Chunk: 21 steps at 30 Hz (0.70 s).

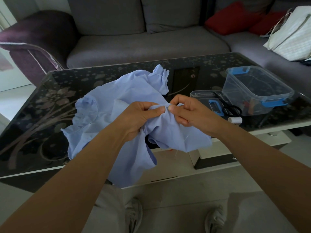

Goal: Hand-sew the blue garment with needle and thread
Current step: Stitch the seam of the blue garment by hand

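Observation:
A light blue garment [117, 98] with ruffled edges lies bunched on the dark glass table [42, 115] and hangs over its near edge. My left hand [143, 115] grips a fold of it, thumb pressed on top. My right hand [188, 111] pinches the same fold right beside the left thumb. A thin pale thread [186, 137] trails down the cloth below my right hand. The needle is too small to make out. A white thread spool [235, 119] lies on the table to the right.
A clear plastic box with blue clips [257, 89] stands at the right, its lid [207, 98] and black scissors [230, 108] beside it. A grey sofa [143, 39] with red cushions and a white bag [292, 34] lies beyond. My knees and shoes are below.

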Tool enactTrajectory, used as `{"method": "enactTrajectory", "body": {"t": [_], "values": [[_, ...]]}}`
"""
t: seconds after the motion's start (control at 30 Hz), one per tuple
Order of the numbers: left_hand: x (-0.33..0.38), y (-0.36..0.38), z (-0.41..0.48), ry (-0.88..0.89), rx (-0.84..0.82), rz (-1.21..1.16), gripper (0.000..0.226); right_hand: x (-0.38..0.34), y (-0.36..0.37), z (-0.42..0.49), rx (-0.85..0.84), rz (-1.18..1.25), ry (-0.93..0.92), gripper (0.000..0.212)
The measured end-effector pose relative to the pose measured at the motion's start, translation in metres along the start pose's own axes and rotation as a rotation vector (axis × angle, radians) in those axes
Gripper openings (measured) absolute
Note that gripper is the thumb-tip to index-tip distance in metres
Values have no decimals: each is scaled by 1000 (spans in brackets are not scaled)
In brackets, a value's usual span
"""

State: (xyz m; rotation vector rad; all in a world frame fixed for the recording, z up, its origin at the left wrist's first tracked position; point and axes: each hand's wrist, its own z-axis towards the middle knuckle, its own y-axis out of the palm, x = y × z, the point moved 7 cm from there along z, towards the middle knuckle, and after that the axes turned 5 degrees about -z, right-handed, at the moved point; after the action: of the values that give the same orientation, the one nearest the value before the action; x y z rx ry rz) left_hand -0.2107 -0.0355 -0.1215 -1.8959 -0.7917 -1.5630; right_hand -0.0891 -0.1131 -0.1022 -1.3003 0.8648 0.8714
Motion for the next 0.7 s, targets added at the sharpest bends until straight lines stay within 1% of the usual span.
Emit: {"method": "enactTrajectory", "body": {"t": [0.1,0.2,0.27,0.33,0.4,0.43,0.5,0.6,0.7], "values": [[0,-2,1,9,26,-1,21,4,2,2,-6,9,27,16],[3,-8,3,14,75,-31,32,9,-5,4,45,66,75,13],[1,-7,3,7,73,-28,30,9,-6,4,37,91,52,18],[0,0,1,-9,26,-10,25,7,0,2,-19,92,18,18],[-2,4,0,-29,5,1,28,7,4,1,-45,89,12,17],[-2,3,0,-33,18,-2,30,7,3,1,-26,66,10,16],[0,-1,1,-23,76,-26,30,7,-5,4,79,-39,-18,18],[0,-6,2,-35,179,-34,29,2,-15,6,234,-191,-140,21],[-1,-2,0,-53,173,-41,29,-4,-15,6,269,-245,-229,17]]}}
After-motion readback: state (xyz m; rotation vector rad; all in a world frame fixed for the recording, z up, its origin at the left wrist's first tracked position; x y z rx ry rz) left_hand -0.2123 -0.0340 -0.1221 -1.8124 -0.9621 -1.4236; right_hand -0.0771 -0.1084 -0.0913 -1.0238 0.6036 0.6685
